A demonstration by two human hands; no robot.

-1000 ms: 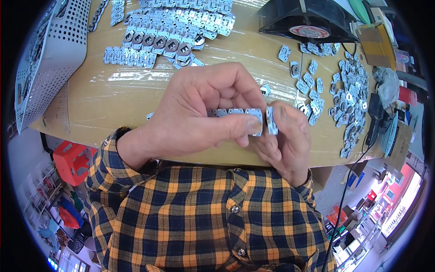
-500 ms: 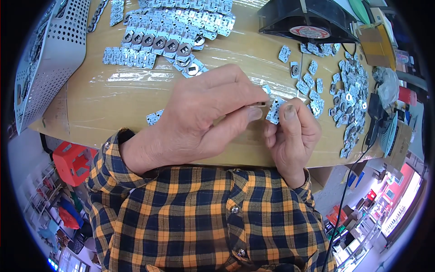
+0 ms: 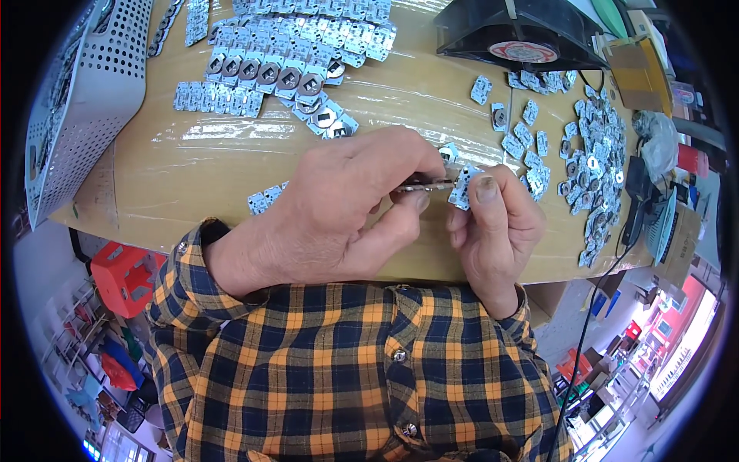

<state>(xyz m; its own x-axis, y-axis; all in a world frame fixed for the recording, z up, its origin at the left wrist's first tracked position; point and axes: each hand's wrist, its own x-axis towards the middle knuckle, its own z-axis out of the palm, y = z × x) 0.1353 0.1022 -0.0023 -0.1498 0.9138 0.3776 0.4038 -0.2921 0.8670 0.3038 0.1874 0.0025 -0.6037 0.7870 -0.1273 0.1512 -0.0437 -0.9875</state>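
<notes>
Working at a tan table (image 3: 173, 181) and wearing a plaid shirt (image 3: 308, 362) of navy and orange. Having a red stool (image 3: 108, 268) on the floor at left. Seeing a grey basket (image 3: 96, 108) with perforated walls at the table's left end. Facing a black fan (image 3: 539, 23) at the upper right, rows (image 3: 292, 50) of joined metal plates at the upper left, and a heap (image 3: 596, 165) of loose ones at right. Making out a box (image 3: 679, 246) past the table's right edge, with dark printing on its side.

Reaching across with the left hand (image 3: 346, 196), pinching a thin strip (image 3: 429, 185) edge-on between thumb and forefinger. Clamping thumb and curled fingers of the right hand (image 3: 500, 223) on one small plate (image 3: 463, 188), tilting it upright between both hands. Bringing strip end and plate close, but not being able to tell touching from overlapping. Finding a red-and-white oval label (image 3: 523, 51) on the fan, bearing small, unclear lettering.
</notes>
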